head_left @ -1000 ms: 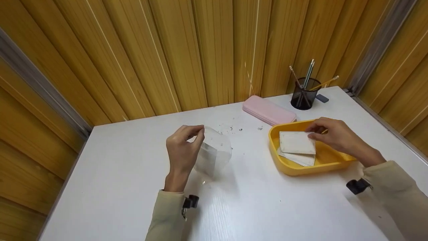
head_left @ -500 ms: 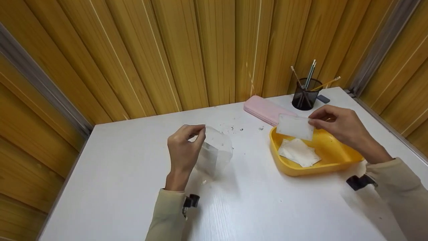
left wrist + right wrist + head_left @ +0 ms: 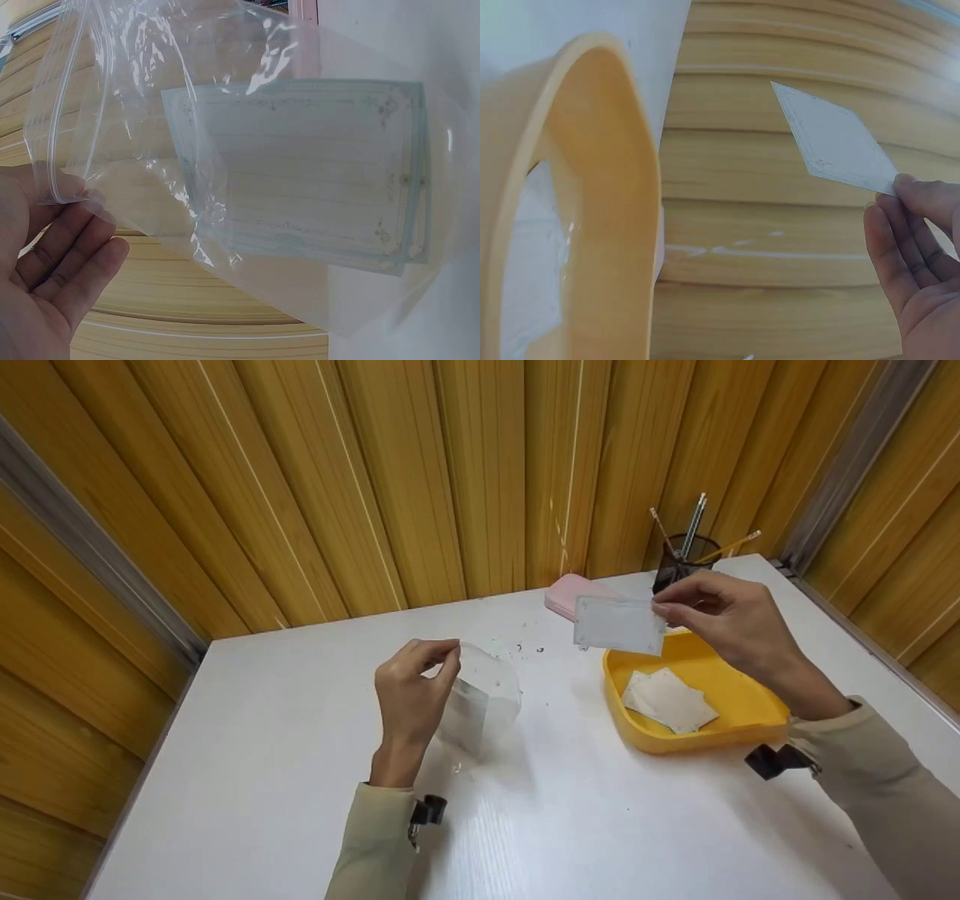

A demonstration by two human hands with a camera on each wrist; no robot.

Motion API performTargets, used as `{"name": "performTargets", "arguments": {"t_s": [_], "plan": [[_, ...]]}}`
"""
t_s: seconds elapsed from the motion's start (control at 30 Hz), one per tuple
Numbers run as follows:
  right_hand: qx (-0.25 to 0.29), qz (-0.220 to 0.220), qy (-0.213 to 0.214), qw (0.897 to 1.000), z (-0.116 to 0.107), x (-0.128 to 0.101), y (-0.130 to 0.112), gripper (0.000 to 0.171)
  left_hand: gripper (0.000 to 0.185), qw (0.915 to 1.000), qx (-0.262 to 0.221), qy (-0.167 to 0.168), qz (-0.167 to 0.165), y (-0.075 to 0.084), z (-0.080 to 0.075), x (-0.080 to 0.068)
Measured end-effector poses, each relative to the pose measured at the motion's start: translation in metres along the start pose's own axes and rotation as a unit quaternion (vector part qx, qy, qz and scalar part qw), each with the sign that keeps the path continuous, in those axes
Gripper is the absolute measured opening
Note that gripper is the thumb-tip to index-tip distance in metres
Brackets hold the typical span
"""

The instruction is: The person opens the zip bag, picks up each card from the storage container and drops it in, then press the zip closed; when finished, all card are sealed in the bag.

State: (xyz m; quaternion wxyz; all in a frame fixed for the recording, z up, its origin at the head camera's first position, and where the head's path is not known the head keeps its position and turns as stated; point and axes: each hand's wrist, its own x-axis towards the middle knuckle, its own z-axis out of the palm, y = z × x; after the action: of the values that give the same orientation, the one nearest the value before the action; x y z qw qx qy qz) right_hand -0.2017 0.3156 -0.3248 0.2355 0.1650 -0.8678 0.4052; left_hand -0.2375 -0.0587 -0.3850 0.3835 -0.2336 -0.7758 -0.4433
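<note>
I see a clear plastic bag [image 3: 484,709] with pale cards [image 3: 315,172] inside, each ruled with faint lines and edged by a thin greenish border with small corner ornaments. The card [image 3: 619,625] above the yellow tray [image 3: 705,735] is white with the same fine border, and white sheets [image 3: 669,700] lie in the tray. Behind the tray I see a pink case [image 3: 564,589] and a black mesh cup [image 3: 673,566] on the white tabletop [image 3: 285,750], against golden wood-grain wall panels [image 3: 420,472].

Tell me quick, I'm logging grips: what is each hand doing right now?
Left hand: holds the clear plastic zip bag by its top edge.
Right hand: pinches a white rectangular lined card above the yellow plastic tray.
</note>
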Motion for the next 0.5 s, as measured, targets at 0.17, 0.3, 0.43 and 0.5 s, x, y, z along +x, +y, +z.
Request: {"name": "performTargets", "arguments": {"t_s": [0.17,0.3,0.43,0.5], "plan": [[0.036,-0.021,-0.008,0.999,0.011,0.006,-0.017,0.015,0.010,1.0000,0.001,0.000,0.001,0.000,0.000,-0.001],[0.067,-0.037,-0.017,0.997,0.019,0.011,-0.027,0.016,0.009,1.0000,-0.001,0.000,0.002,0.000,0.000,0.000],[0.084,-0.041,-0.025,0.995,0.026,0.015,-0.037,0.017,0.008,1.0000,0.001,-0.001,0.002,0.000,0.000,0.000],[0.089,-0.044,-0.027,0.995,0.030,0.017,-0.041,0.017,0.008,1.0000,0.000,-0.002,0.003,0.000,0.000,0.000]]}}
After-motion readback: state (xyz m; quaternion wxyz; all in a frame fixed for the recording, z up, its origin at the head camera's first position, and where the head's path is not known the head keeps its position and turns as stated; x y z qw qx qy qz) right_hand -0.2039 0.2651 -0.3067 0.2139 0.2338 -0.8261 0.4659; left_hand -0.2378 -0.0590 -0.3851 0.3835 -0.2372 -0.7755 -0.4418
